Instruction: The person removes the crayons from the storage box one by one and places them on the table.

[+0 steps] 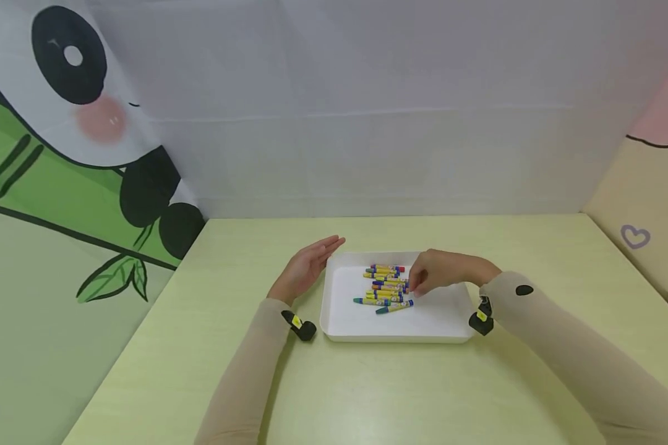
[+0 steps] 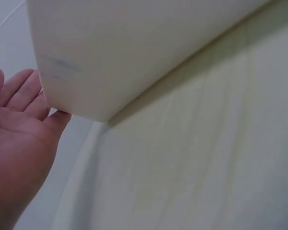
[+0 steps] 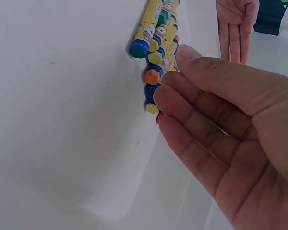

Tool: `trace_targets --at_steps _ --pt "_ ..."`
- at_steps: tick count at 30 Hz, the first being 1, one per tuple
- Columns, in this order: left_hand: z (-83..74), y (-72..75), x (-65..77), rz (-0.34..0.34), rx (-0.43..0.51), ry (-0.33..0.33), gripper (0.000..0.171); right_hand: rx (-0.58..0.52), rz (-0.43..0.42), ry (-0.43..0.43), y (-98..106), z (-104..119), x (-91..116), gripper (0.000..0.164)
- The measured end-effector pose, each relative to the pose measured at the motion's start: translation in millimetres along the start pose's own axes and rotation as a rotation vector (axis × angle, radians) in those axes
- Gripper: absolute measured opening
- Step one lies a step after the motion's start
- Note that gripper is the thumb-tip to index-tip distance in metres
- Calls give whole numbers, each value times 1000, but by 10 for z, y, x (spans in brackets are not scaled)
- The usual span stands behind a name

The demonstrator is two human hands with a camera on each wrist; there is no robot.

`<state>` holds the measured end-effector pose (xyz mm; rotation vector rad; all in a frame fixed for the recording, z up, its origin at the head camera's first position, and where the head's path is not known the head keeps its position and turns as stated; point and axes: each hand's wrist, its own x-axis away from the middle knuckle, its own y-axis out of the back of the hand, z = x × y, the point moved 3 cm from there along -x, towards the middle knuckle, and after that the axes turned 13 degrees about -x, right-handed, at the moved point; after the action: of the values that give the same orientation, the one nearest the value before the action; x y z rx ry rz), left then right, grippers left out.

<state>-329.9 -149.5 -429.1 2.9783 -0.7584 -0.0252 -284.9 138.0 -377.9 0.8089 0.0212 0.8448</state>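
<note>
Several crayons (image 1: 388, 295) in yellow-and-blue wrappers lie side by side in a rough column in a shallow white tray (image 1: 395, 338). My right hand (image 1: 440, 272) is over the tray, at the right ends of the crayons. Its fingers are loosely bent, and in the right wrist view the fingertips (image 3: 169, 99) are close beside the crayon ends, with no crayon visibly gripped. Contact there is hard to tell. My left hand (image 1: 307, 267) is at the tray's left side, its fingers extended. In the left wrist view, a finger touches the tray corner (image 2: 62, 103).
The tray stands on a pale yellow table (image 1: 367, 395). Behind it hangs a white curtain-like backdrop (image 1: 367, 161). A cartoon panda print (image 1: 106, 130) covers the left side, and a beige panel with a heart (image 1: 636, 237) is on the right.
</note>
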Motion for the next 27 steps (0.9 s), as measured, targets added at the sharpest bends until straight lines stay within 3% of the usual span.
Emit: trace_targets --at_steps 6,12,19,27 --pt "39 1 -13 3 -3 23 45 51 55 -16 -143 4 -76 4" --pt "88 -13 -44 28 -67 49 44 69 52 -60 -225 8 -104 4" --pt "162 -25 -143 14 -119 125 43 82 61 -67 -202 -61 -168 6" --pt "203 -51 -230 -5 -120 146 47 92 62 -59 -135 -144 -203 8"
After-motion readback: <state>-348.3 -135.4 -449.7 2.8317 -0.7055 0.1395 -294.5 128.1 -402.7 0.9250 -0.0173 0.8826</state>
